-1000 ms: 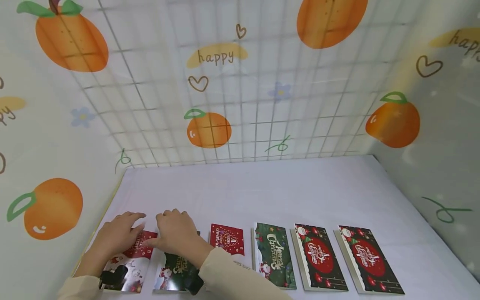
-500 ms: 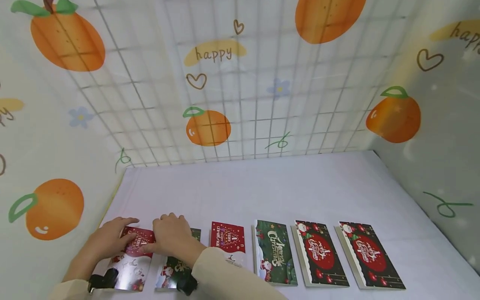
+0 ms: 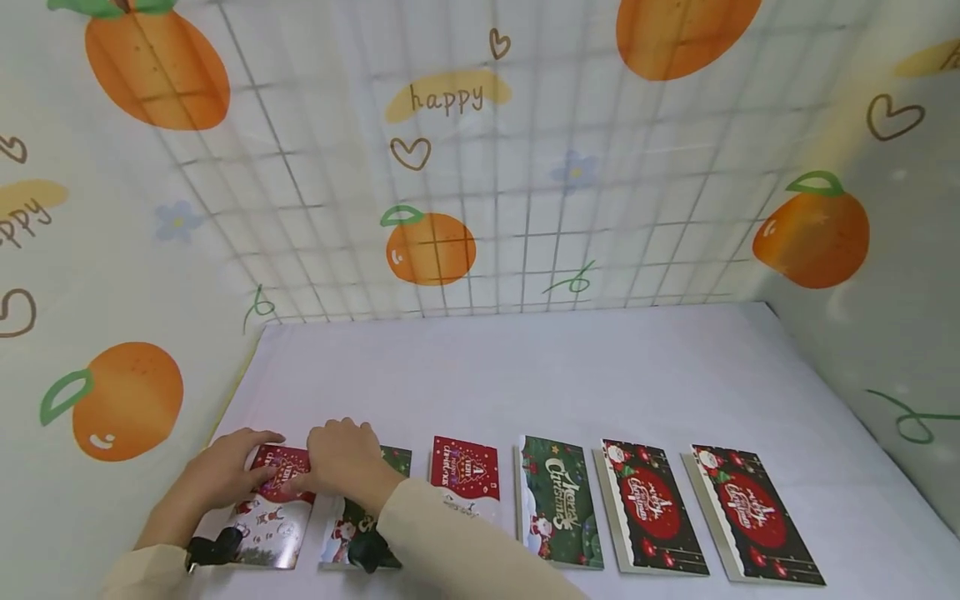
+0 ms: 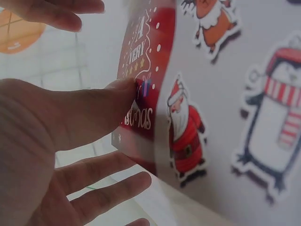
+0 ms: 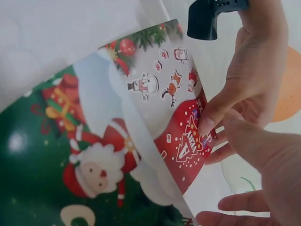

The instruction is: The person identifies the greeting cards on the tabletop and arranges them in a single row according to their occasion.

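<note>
Left hand (image 3: 213, 477): pinched the red card (image 3: 273, 525) at its far end, thumb flat on the face, fingers past the outer edge.
Right hand (image 3: 348, 462): lay over the near green card (image 3: 348, 523), fingers loose and spread, thumb out toward the left hand by the red card's inner edge; touch there hard to tell.
Red: counted two; one at the left hand, the other red card (image 3: 468, 475) just right of the right hand, partly behind the right sleeve (image 3: 465, 533).
Green: counted two; one under the right hand, the far green card (image 3: 558, 508) further right.
Black: counted two, well right of both hands: first black card (image 3: 652, 508), then last black card (image 3: 753, 517).
Row: made six in all, side by side.
Figures: showed one Santa (image 4: 186, 134), one penguin (image 4: 273, 127) and one reindeer (image 4: 214, 23) near the left thumb.
Table (image 3: 525, 375): stretched white beyond both hands.
Oranges (image 3: 431, 250): numbered five, printed beyond and beside the hands.
</note>
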`<move>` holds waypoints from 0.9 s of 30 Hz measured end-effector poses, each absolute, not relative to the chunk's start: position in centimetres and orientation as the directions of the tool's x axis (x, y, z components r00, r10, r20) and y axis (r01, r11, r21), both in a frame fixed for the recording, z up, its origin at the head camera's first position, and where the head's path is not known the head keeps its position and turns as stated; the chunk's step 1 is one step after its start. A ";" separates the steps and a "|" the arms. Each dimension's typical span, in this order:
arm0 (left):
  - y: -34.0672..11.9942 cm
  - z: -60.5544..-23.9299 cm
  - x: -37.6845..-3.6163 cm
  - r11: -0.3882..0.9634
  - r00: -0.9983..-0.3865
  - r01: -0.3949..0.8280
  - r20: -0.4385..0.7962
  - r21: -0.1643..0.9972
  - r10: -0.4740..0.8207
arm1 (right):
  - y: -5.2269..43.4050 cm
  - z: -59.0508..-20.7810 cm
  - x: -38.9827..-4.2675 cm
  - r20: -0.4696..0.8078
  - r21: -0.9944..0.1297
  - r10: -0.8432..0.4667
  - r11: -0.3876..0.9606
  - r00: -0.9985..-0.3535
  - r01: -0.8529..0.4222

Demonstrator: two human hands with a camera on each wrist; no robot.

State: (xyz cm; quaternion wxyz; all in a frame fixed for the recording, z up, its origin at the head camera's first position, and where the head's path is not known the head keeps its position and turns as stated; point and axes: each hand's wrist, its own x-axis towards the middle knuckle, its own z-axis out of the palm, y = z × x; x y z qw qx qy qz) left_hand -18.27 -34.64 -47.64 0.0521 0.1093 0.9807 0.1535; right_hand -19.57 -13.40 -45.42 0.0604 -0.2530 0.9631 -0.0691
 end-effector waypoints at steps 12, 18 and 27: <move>-34.9 -48.3 -18.8 0.947 -0.976 0.154 -0.109 0.281 0.191 | -14.1 -45.6 -20.2 -0.123 -0.224 -0.471 0.870 -0.873 -0.438; -34.8 -48.6 -19.4 0.949 -0.976 0.143 -0.120 0.281 0.183 | -14.0 -45.9 -20.7 -0.151 -0.233 -0.448 0.882 -0.881 -0.409; -35.0 -48.9 -19.8 0.953 -0.973 0.141 -0.142 0.270 0.184 | -14.6 -45.6 -20.8 -0.231 -0.284 -0.415 0.894 -0.880 -0.347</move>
